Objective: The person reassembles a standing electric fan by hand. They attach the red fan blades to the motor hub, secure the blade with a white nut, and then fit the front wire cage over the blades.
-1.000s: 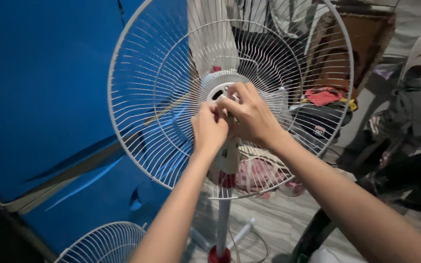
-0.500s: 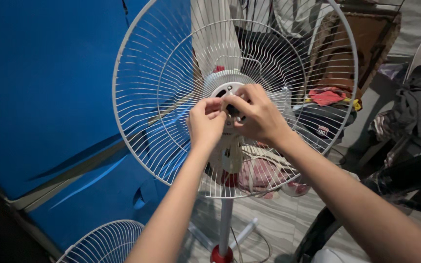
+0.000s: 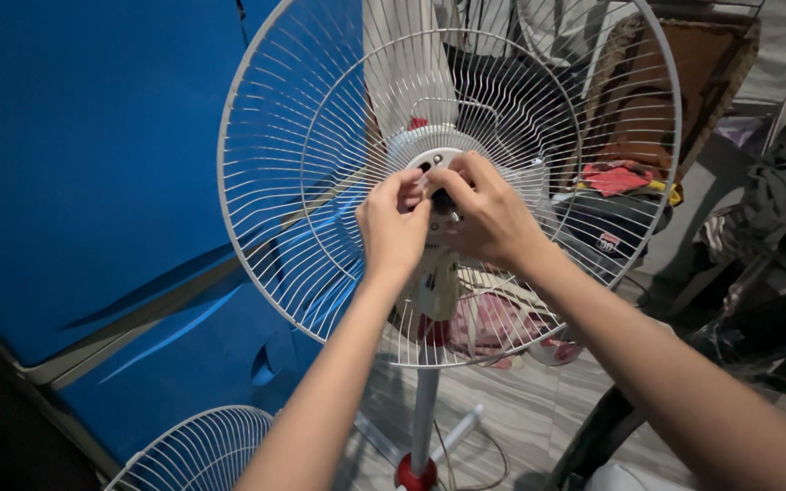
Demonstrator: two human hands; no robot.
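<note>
While the white wire fan guard (image 3: 320, 173) stands upright facing the camera on its vertical pole (image 3: 426, 409), left hand (image 3: 393, 229) and right hand (image 3: 488, 214) pinch a small dark part (image 3: 441, 201) at its hub (image 3: 429, 150).

The wire fan guard (image 3: 320, 227) is white on a white pole (image 3: 425, 409) with a red collar (image 3: 414, 473), the wall (image 3: 75, 182) at left is bright blue, and red cloth (image 3: 616, 177) lies far right.
</note>
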